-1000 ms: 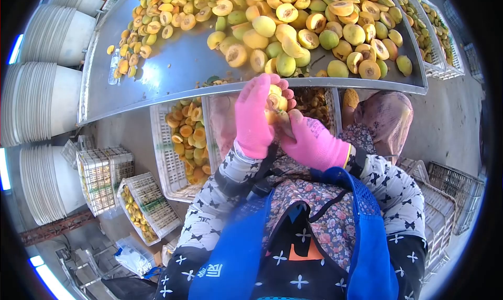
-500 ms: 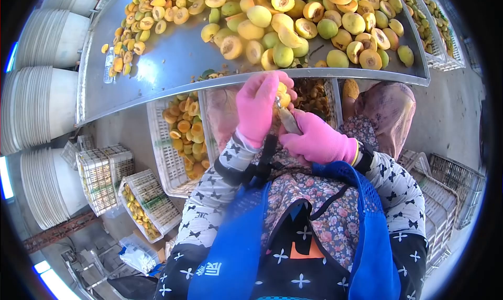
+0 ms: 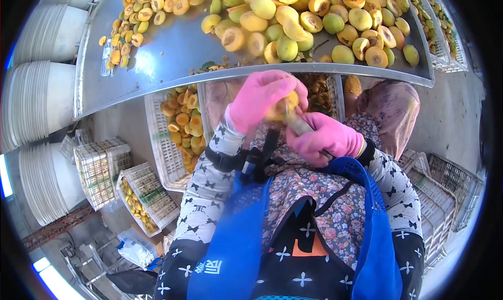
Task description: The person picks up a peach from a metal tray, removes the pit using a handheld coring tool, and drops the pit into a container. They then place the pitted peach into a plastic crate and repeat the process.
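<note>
My left hand (image 3: pixel 262 98), in a pink glove, is closed around a yellow peach half (image 3: pixel 287 105) just in front of the metal table's near edge. My right hand (image 3: pixel 330 138), also gloved in pink, grips a short hand tool by its grey handle (image 3: pixel 298 125). The tool points up at the peach and its working end meets the fruit, so its exact shape is hidden. Behind my hands, many peach halves (image 3: pixel 254 22) are heaped on the metal table (image 3: pixel 173 72), some with cut faces and stone hollows showing.
A white crate (image 3: pixel 163 142) of peach halves stands below the table, left of my hands. Another crate (image 3: pixel 319 93) with brown scraps lies under the rim. A plastic bottle (image 3: pixel 106 57) is on the table. Stacked crates (image 3: pixel 432 200) stand at right, more crates (image 3: pixel 103 169) at left.
My left hand has turned over the peach, its fingers now curled across the top. My right hand has shifted slightly right and down with the tool. The view has tilted a little.
</note>
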Demonstrator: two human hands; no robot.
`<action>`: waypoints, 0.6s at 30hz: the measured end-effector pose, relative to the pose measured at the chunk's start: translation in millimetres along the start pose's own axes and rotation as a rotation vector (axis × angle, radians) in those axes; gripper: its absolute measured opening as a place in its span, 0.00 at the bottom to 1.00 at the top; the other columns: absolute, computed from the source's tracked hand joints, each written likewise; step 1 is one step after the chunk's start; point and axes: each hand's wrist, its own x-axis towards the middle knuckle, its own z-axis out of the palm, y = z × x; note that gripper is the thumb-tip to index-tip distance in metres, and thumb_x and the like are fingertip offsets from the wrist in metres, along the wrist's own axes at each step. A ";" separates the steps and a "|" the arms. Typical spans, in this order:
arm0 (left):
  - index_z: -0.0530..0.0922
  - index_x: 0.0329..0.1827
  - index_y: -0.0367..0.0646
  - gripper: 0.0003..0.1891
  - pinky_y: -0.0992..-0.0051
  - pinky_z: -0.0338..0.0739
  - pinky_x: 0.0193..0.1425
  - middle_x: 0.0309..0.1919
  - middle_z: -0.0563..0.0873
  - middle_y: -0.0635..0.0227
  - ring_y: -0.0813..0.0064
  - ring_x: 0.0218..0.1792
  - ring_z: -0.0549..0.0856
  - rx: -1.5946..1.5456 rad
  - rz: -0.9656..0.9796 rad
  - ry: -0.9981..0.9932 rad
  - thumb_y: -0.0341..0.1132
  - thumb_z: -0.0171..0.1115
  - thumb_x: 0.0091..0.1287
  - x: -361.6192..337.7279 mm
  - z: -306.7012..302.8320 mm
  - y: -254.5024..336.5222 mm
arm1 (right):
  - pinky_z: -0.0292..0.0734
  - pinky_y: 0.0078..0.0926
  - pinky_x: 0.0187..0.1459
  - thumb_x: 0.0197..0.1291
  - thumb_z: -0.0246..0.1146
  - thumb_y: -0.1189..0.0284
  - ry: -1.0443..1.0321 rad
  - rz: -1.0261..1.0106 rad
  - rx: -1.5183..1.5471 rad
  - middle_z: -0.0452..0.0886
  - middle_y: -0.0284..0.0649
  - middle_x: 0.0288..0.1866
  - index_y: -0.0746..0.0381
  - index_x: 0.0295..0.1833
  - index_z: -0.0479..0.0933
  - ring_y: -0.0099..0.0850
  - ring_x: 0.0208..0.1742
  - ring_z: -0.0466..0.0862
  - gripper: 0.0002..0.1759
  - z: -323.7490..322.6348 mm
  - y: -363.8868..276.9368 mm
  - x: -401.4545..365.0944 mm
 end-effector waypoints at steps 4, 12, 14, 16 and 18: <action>0.81 0.45 0.31 0.17 0.72 0.83 0.38 0.36 0.87 0.56 0.67 0.32 0.87 -0.186 -0.095 0.223 0.40 0.58 0.74 -7.2 15.5 3.0 | 0.64 0.18 0.20 0.59 0.67 0.71 0.061 0.026 -0.146 0.73 0.30 0.22 0.64 0.39 0.76 0.19 0.18 0.71 0.09 10.2 -3.8 -3.5; 0.81 0.58 0.36 0.18 0.75 0.82 0.46 0.46 0.88 0.62 0.71 0.46 0.87 0.636 0.230 0.958 0.41 0.63 0.73 -127.6 -76.7 53.2 | 0.77 0.42 0.35 0.60 0.67 0.63 0.623 -0.141 -1.297 0.80 0.50 0.29 0.65 0.45 0.74 0.46 0.29 0.83 0.17 -60.7 15.4 -23.3; 0.80 0.59 0.35 0.20 0.76 0.81 0.47 0.45 0.88 0.62 0.72 0.47 0.86 0.601 0.249 1.075 0.41 0.64 0.72 -96.6 -88.2 64.4 | 0.78 0.47 0.39 0.58 0.68 0.63 0.786 -0.197 -1.469 0.82 0.55 0.32 0.65 0.44 0.75 0.52 0.35 0.84 0.18 -66.3 7.1 -18.1; 0.79 0.61 0.34 0.26 0.75 0.80 0.48 0.46 0.88 0.63 0.74 0.47 0.86 0.586 0.026 1.011 0.46 0.68 0.68 -44.7 -115.8 51.3 | 0.77 0.48 0.41 0.57 0.69 0.63 0.981 -0.148 -1.387 0.84 0.56 0.36 0.65 0.44 0.76 0.54 0.41 0.84 0.18 -60.4 -19.2 -13.7; 0.77 0.61 0.33 0.33 0.72 0.80 0.51 0.47 0.88 0.60 0.69 0.48 0.87 0.729 -0.093 1.044 0.51 0.72 0.61 4.9 -100.6 46.7 | 0.78 0.46 0.42 0.57 0.69 0.64 0.982 -0.359 -1.489 0.84 0.54 0.35 0.64 0.46 0.77 0.51 0.42 0.85 0.18 -56.4 -23.5 -31.0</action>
